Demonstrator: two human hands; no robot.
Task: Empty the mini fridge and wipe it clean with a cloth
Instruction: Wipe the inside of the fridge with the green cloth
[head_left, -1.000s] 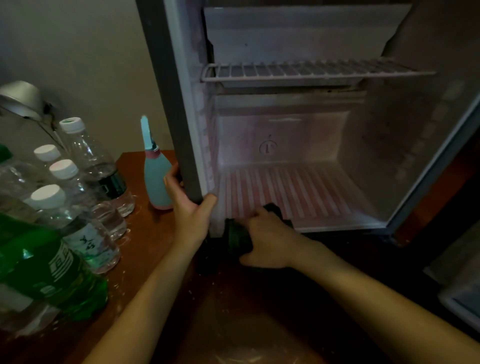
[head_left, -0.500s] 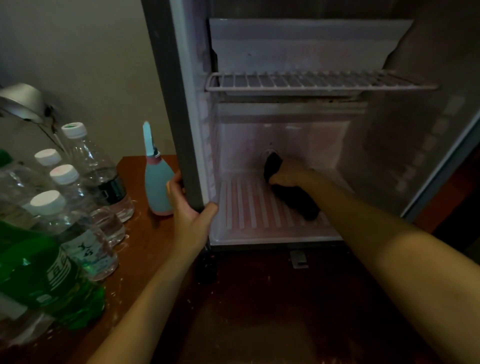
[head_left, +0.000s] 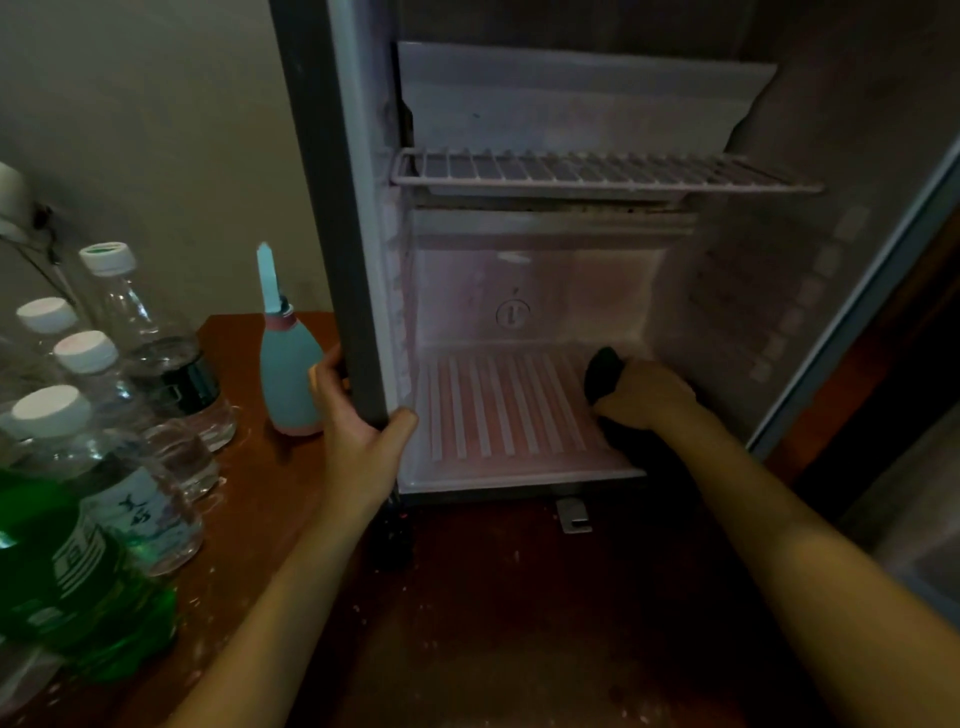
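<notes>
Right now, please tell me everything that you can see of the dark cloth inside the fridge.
The cloth is dark, almost black, and looks soft and bunched, not folded flat. The right hand grips it from above, so only a rounded lump left of the hand and a fold under the wrist show. It is pressed on the ribbed floor of the open fridge, towards the right rear. Its weave is too dim to tell.

Plain beige wall (head_left: 130, 130) at left; reddish-brown wooden tabletop (head_left: 249, 467) below; dim light, darkness at right.
</notes>
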